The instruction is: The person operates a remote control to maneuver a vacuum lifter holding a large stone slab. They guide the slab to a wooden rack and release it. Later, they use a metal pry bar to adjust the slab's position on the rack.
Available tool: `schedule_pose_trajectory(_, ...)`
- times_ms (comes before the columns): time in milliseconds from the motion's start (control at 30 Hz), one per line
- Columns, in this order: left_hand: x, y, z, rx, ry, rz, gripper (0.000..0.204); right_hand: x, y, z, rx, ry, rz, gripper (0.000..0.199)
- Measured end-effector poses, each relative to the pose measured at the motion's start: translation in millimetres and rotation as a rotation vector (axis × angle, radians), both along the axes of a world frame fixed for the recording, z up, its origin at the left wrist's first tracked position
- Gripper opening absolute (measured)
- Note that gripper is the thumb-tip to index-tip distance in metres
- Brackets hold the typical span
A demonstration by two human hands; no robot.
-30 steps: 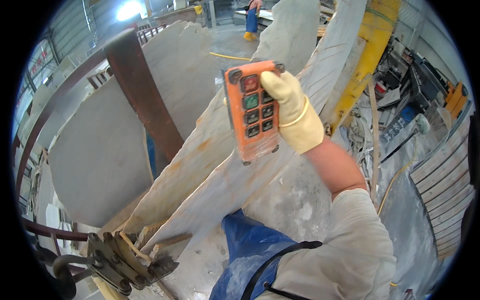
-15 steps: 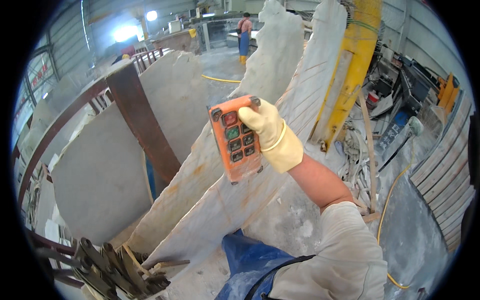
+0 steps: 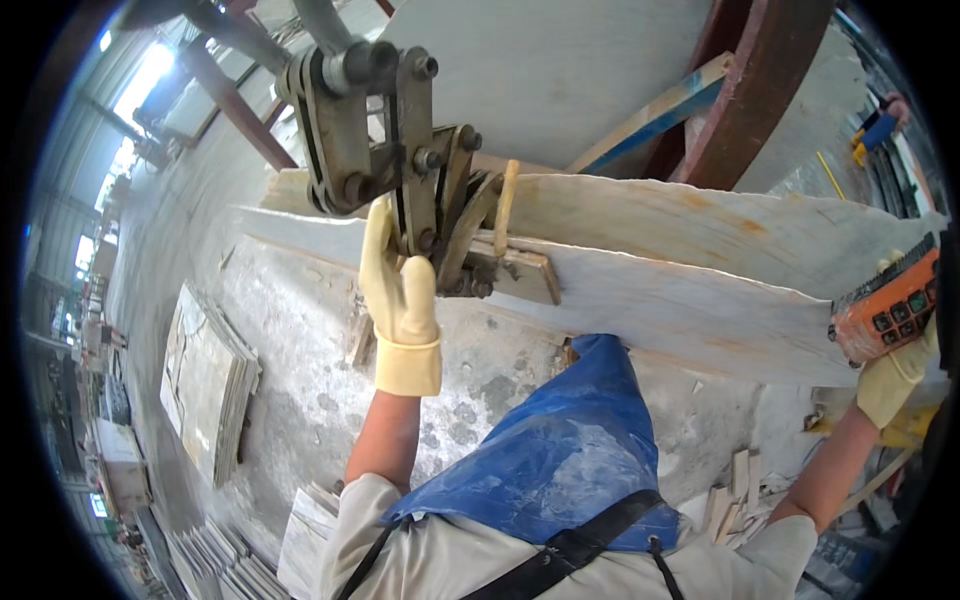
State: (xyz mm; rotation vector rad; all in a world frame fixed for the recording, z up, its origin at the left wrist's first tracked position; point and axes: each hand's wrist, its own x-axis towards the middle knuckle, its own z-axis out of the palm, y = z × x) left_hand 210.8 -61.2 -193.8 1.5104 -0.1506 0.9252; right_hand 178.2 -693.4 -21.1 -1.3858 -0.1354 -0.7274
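Two gloved hands show in the head view, well apart from each other. Reaching up from the lower middle, the left hand wears a pale yellow rubber glove and lies flat against the side of a heavy steel lifting clamp, fingers stretched upward along its plates rather than curled around anything, so it presses on the metal with an open palm. That clamp hangs from the upper left and its lower part sits over the top edge of a pale stone slab, which runs on edge from the middle of the picture toward the right rim. A small wooden block lies against the slab just beside the clamp, and a thin wooden stick stands beside it. At the far right edge the right hand, also in a yellow glove, is closed around an orange remote control with dark buttons, held up just beyond the slab's right end. A blue apron covers the person's front below the slab. On the dusty grey floor to the left lies a stack of stone tiles. A rusty steel frame rises behind the slab at upper right.
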Motion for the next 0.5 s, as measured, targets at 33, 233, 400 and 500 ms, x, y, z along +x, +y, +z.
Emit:
schedule_pose_trajectory(33,18,-6,-4,0.062,0.003,0.025,0.086,7,2,-4,-0.012,0.011,0.012,0.067)
schedule_pose_trajectory(233,28,-25,13,0.192,0.076,0.087,0.083,20,-11,-14,-0.066,0.047,0.053,0.072)
schedule_pose_trajectory(400,42,-22,0,0.193,0.011,0.193,0.078,17,19,-1,-0.15,-0.012,-0.077,0.077)
schedule_pose_trajectory(500,43,-26,6,0.174,-0.033,0.21,0.076,22,92,9,-0.235,-0.094,-0.282,0.081)
